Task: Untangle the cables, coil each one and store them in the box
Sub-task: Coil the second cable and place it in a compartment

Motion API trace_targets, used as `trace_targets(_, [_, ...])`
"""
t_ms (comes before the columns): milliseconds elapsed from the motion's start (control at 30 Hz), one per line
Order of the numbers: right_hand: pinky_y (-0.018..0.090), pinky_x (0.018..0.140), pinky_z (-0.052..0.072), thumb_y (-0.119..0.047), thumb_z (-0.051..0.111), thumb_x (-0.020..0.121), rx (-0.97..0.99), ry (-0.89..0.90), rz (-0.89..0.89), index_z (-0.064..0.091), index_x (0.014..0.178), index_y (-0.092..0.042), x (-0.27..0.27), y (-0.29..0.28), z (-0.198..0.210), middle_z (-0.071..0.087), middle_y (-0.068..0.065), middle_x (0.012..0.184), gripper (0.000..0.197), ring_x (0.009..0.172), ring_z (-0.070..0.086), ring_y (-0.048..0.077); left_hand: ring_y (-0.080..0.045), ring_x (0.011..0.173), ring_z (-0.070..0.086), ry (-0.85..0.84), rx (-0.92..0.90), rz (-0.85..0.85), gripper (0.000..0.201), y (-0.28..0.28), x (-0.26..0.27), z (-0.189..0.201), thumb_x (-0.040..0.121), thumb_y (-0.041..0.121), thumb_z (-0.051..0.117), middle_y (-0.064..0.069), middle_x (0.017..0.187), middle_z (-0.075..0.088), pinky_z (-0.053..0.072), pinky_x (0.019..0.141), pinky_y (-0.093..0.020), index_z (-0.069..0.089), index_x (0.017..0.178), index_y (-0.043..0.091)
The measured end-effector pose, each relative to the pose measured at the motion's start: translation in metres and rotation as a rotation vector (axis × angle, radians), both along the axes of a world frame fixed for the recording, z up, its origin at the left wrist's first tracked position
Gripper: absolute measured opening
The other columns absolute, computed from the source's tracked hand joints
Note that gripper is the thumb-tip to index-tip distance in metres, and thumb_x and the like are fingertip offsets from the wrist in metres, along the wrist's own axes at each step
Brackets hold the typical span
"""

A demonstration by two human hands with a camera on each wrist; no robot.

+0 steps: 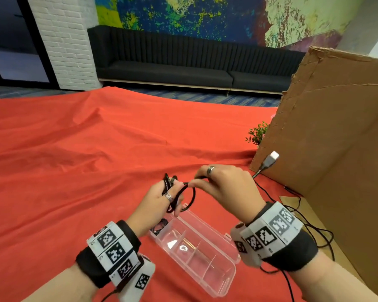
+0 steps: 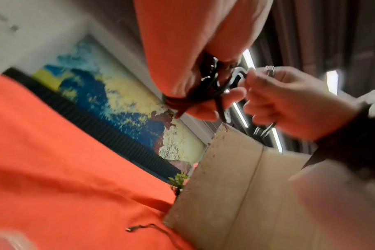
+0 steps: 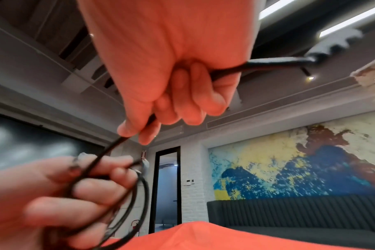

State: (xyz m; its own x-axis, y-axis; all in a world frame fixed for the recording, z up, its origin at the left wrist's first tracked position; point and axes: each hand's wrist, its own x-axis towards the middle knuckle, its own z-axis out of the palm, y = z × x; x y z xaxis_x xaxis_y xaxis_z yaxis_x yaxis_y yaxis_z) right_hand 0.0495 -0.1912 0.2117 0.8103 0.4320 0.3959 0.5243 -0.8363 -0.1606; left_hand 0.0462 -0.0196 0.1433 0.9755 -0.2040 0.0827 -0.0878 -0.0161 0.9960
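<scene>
1. The left hand (image 1: 159, 201) grasped the coiled loops of a black cable (image 1: 187, 190), held above the red cloth (image 1: 74, 160).
2. The right hand (image 1: 225, 186) pinched the same cable just right of the coil; its USB plug (image 1: 272, 158) stuck out to the right.
3. A clear box (image 1: 218, 277) lay open near the wrists, another coiled cable (image 1: 159, 227) in its far compartment.
4. A cardboard sheet (image 1: 336, 127) stood on the right.

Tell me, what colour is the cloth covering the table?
The wrinkled table cloth is plain orange-red, without pattern. The head view shows it best.
</scene>
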Motion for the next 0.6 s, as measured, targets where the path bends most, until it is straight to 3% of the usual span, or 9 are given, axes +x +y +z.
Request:
trace_targets(100, [0.028,0.056,0.036,-0.06,0.052,0.082,0.169,0.169,-0.031,0.067,0.085,-0.031,0.017,-0.005,-0.006,0.059,-0.013,0.063,0.033,0.066,0.056,0.007,-0.012,0.037,0.036,0.211,-0.279,-0.187,0.037,-0.005,-0.011,0.014,0.09,0.042,0.046,0.0,0.048,0.046,0.033,0.051,-0.024,0.053,0.075,0.009])
trace_targets(200, [0.033,0.057,0.043,-0.066,0.04,0.083,0.252,0.278,0.013,0.063,0.079,-0.035,0.023,-0.008,-0.025,0.049,-0.017,0.052,0.039,0.057,0.049,0.003,-0.007,0.035,0.028,0.268,-0.408,-0.258,0.029,-0.003,-0.014,0.024,0.087,0.033,0.052,0.005,0.044,0.035,0.031,0.059,-0.029,0.052,0.073,0.008])
trace_targets(267, [0.038,0.061,0.045,-0.061,0.033,0.089,0.186,0.36,0.033,0.051,0.072,-0.044,0.021,-0.005,-0.037,0.045,-0.011,0.053,0.03,0.06,0.051,0.017,-0.006,0.036,0.028,0.249,-0.469,-0.225,0.025,0.001,-0.012,0.026,0.085,0.027,0.051,0.008,0.045,0.032,0.04,0.059,-0.025,0.046,0.069,0.008])
trace_targets(333, [0.04,0.065,0.043,-0.042,0.034,0.098,0.123,0.466,0.058,0.043,0.074,-0.039,0.016,0.002,-0.046,0.048,-0.007,0.06,0.025,0.067,0.055,0.031,-0.006,0.038,0.03,0.207,-0.505,-0.156,0.025,0.003,-0.008,0.03,0.087,0.025,0.052,0.008,0.047,0.031,0.048,0.064,-0.021,0.041,0.07,0.011])
trace_targets(400, [0.041,0.068,0.043,-0.033,0.031,0.101,0.075,0.569,0.069,0.045,0.094,-0.023,0.006,0.01,-0.052,0.057,0.007,0.074,0.019,0.071,0.055,0.033,-0.006,0.04,0.033,0.174,-0.548,-0.046,0.023,0.002,-0.003,0.032,0.09,0.023,0.052,0.009,0.05,0.033,0.05,0.065,-0.019,0.039,0.073,0.013])
trace_targets(467, [0.042,0.067,0.042,-0.028,0.028,0.102,0.026,0.638,0.095,0.041,0.108,-0.012,-0.009,0.017,-0.052,0.056,0.012,0.081,0.022,0.07,0.052,0.03,-0.008,0.042,0.041,0.163,-0.617,0.092,0.022,0.001,0.004,0.032,0.092,0.019,0.045,0.009,0.051,0.037,0.049,0.061,-0.019,0.039,0.072,0.013])
trace_targets(533, [0.045,0.071,0.045,-0.026,0.028,0.102,0.004,0.674,0.163,0.041,0.11,-0.008,-0.022,0.025,-0.05,0.059,0.015,0.09,0.024,0.075,0.055,0.033,-0.012,0.052,0.06,0.143,-0.667,0.187,0.024,0.001,0.01,0.028,0.096,0.013,0.041,0.007,0.053,0.045,0.051,0.063,-0.02,0.043,0.071,0.011])
trace_targets(600, [0.046,0.074,0.046,-0.028,0.029,0.101,0.007,0.657,0.197,0.044,0.107,-0.008,-0.029,0.03,-0.043,0.06,0.015,0.101,0.026,0.084,0.057,0.036,-0.018,0.071,0.07,0.085,-0.566,0.203,0.027,-0.002,0.012,0.025,0.097,0.009,0.04,0.006,0.059,0.059,0.052,0.078,-0.023,0.049,0.071,0.008])
